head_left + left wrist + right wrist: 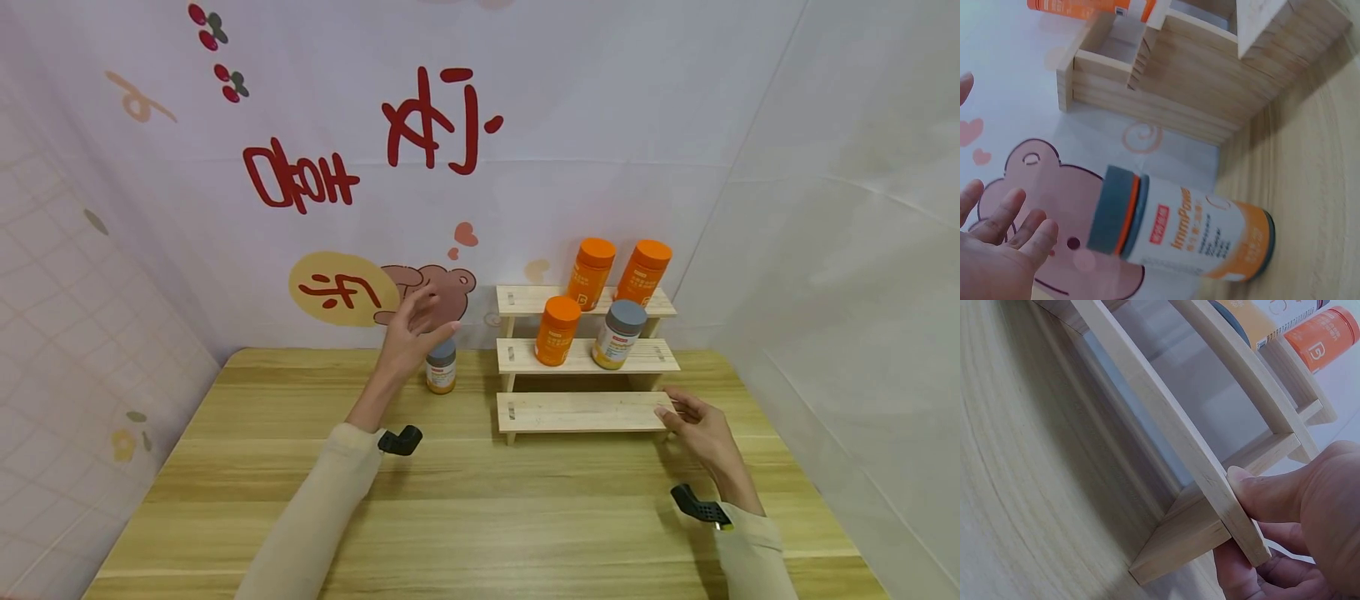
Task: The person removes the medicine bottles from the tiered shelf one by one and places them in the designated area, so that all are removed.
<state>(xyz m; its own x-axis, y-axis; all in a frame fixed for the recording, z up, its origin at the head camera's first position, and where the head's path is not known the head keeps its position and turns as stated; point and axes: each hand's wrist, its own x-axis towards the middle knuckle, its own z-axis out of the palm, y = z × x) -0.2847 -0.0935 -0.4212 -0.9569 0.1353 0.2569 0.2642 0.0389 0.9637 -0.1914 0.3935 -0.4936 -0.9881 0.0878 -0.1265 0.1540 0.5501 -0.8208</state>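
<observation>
My left hand (417, 333) is raised with its fingers spread, beside and partly in front of a grey-lidded pill bottle (441, 375) on the table. In the left wrist view, a gap shows between the fingertips (1047, 234) and that bottle's lid, and the hand holds nothing. My right hand (699, 425) grips the right end of the lowest step of a three-step wooden shelf (585, 412). Its thumb (1241, 478) lies on top of the board and the fingers are below, as the right wrist view shows.
Two orange bottles (591, 275) stand on the top step. On the middle step stand another orange bottle (558, 333) and a grey-lidded bottle (619, 335). The wooden table (480, 508) meets a printed cloth wall (585, 108) behind the shelf.
</observation>
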